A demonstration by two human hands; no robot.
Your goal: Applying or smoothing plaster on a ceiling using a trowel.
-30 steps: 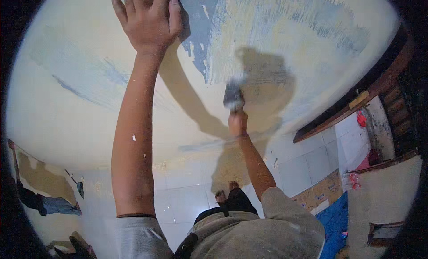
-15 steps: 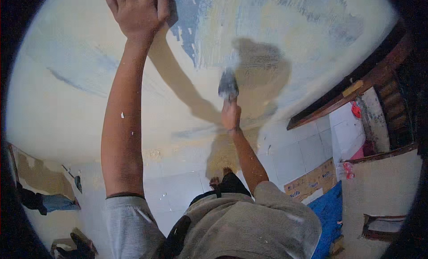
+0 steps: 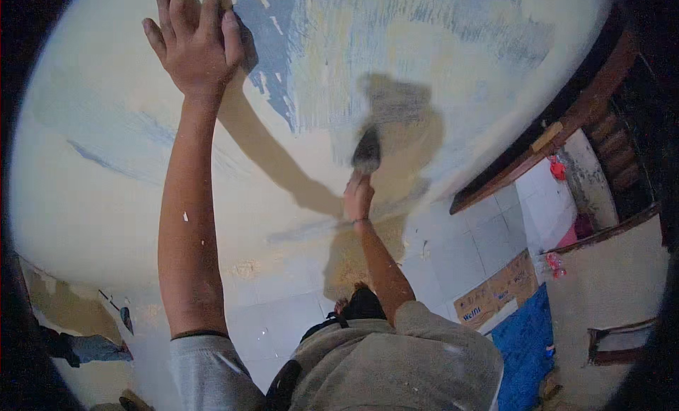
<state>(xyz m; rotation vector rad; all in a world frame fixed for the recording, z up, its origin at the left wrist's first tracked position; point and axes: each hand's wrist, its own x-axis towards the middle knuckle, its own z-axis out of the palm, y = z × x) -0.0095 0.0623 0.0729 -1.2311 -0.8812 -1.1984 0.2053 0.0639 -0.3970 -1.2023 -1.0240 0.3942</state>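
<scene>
My left hand [image 3: 198, 54] is pressed flat with its fingers spread on a cream-painted wall [image 3: 92, 206], beside a bare blue-grey patch [image 3: 272, 57]. A few white flakes stick to my left forearm. Lower and to the right, my right hand [image 3: 358, 197] grips a scraper [image 3: 366, 151], its handle mostly hidden in my fist. The scraper's broad dark blade points up along the wall, below a streaky area of yellow and pale blue scratches. The shadows of my head and arms fall over this part of the wall.
White floor tiles [image 3: 283, 319] with scattered flakes lie at the wall's foot. To the right are a dark wooden beam [image 3: 495, 176], flattened cardboard [image 3: 498, 294] and a blue sheet [image 3: 522, 344]. Blue-grey cloth [image 3: 99, 349] shows at the lower left.
The whole view has shifted, so the wall sits lower and further left. My left hand keeps its place on the wall. The scraper has moved slightly right across the wall.
</scene>
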